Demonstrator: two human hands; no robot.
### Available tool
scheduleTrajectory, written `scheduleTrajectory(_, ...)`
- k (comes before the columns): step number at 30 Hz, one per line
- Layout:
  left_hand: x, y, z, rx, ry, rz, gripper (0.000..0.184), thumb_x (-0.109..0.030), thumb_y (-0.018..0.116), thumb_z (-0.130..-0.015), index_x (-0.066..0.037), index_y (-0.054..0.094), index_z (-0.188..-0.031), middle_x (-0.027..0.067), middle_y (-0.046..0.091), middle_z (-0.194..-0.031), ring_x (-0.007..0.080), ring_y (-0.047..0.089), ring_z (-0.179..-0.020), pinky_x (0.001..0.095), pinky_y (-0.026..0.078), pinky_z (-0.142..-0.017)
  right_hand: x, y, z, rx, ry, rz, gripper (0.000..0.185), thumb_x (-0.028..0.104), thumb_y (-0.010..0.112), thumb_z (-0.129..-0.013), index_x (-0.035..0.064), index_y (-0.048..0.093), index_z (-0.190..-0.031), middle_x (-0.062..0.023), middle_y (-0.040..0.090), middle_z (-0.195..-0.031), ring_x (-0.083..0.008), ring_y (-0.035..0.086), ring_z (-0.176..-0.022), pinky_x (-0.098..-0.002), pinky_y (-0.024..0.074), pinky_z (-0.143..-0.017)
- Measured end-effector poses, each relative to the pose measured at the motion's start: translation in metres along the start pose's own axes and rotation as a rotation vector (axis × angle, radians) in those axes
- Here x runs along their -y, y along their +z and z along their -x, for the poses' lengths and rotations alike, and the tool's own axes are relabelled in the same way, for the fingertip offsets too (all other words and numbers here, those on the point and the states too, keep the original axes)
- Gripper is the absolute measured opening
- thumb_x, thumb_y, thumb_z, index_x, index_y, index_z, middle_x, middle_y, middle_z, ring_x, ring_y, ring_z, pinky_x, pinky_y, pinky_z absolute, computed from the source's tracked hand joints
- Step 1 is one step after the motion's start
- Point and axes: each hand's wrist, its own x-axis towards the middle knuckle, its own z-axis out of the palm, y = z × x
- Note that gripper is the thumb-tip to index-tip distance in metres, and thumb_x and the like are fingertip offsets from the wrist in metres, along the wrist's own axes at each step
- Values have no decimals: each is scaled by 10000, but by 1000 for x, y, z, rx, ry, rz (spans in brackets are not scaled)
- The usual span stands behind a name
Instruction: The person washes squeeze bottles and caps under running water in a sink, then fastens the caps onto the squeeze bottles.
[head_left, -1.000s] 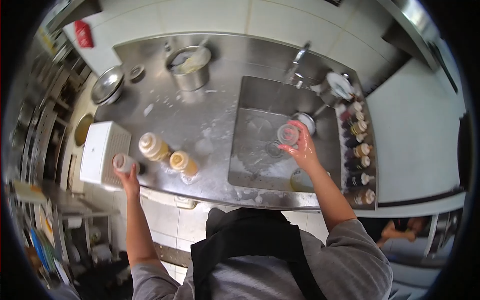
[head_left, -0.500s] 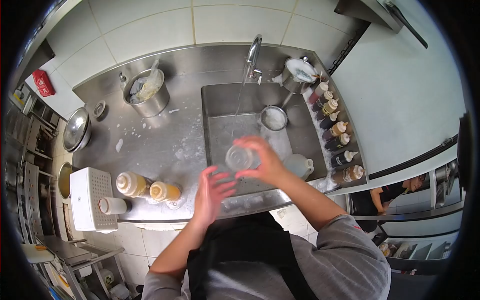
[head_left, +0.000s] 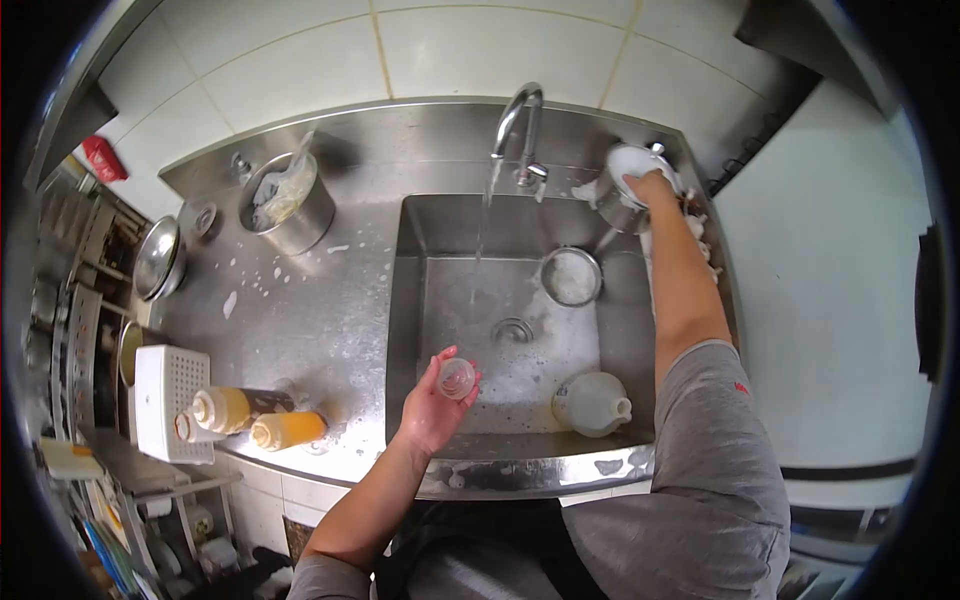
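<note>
Lightly cupped in the curled fingers of the left hand (head_left: 432,415), over the sink (head_left: 450,225), just below the centre of the frame: a small clear cup (head_left: 457,379). Probably very light and thin-walled, likely plastic, so apt to flex rather than shatter under a hard squeeze. Likely wet, too, and hence slippery against bare skin. Best taken gently around the side wall, below the rim, with thumb opposite fingers and no pinching across the mouth. Towards the upper right of the frame, reaching into the mouth of a metal pot (head_left: 614,212): the right hand (head_left: 652,188), with fingertips lost against the white contents (head_left: 632,160), so impossible to tell whether clenched, released or grasping anything.
</note>
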Motion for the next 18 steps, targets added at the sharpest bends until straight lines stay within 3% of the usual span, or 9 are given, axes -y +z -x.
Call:
scheduleTrajectory(2,1,6,-6,-15,34,37,358,-417,433,-982,-131,506,-1186,115,552,-1156,271,531,-1100,367,436,-954,-4,17,-37,132,-147,98,820,462,618,-787,-85,384,-1352,-257,441,-1377,-360,465,-1260,-421,377,-1047)
scheduleTrajectory(5,1,12,-23,-3,60,118,360,-414,403,-991,-136,493,-1202,118,535,-1183,285,513,-1134,374,418,-985,-4,-3,-14,-56,-221,-171,692,372,683,-743,-28,488,-1273,-241,545,-1269,-336,562,-1151,-394,449,-959)
scheduleTrajectory(6,-1,13,-31,29,72,160,360,-410,389,-996,-135,486,-1207,120,532,-1189,290,512,-1139,375,417,-990,0,-16,16,-118,-286,-265,652,344,702,-735,1,508,-1254,-232,579,-1227,-331,590,-1108,-389,466,-929)
scheduleTrajectory(9,1,15,-55,20,54,202,354,-404,370,-1001,-146,491,-1211,125,532,-1209,295,517,-1140,394,426,-992,17,-10,153,102,-515,-740,478,202,689,-775,79,546,-1214,-159,628,-1136,-275,603,-1042,-375,458,-916)
scheduleTrajectory(10,3,17,-62,21,42,183,362,-410,350,-1005,-148,490,-1212,118,536,-1202,285,518,-1139,392,425,-988,29,10,201,37,-623,-640,463,166,690,-769,85,551,-1203,-139,597,-1180,-258,560,-1105,-382,429,-954)
scheduleTrajectory(12,10,13,-75,37,21,155,371,-412,329,-1010,-145,488,-1212,107,537,-1204,271,518,-1137,393,419,-987,37,76,273,183,-924,-820,514,88,695,-687,79,547,-1180,-158,517,-1221,-329,487,-1166,-389,391,-1006)
scheduleTrajectory(13,13,9,-82,55,9,111,382,-414,309,-1014,-141,487,-1213,96,538,-1206,256,518,-1135,395,414,-987,44,92,307,49,-1043,-717,507,83,696,-668,73,552,-1154,-177,514,-1194,-346,492,-1125,-413,414,-972)
scheduleTrajectory(16,29,-12,-96,44,-13,-46,385,-405,289,-1022,-134,486,-1213,82,543,-1201,232,513,-1131,387,404,-981,46,121,331,44,-1169,-644,360,69,657,-709,58,613,-1066,-148,510,-1172,-329,504,-1077,-400,448,-907)
scheduleTrajectory(18,43,-30,-106,8,-44,-91,354,-362,296,-1030,-122,480,-1215,80,554,-1180,225,516,-1122,380,399,-979,45,153,321,58,-1395,-454,220,54,649,-719,31,625,-937,-118,547,-1118,-320,510,-999,-421,460,-817)
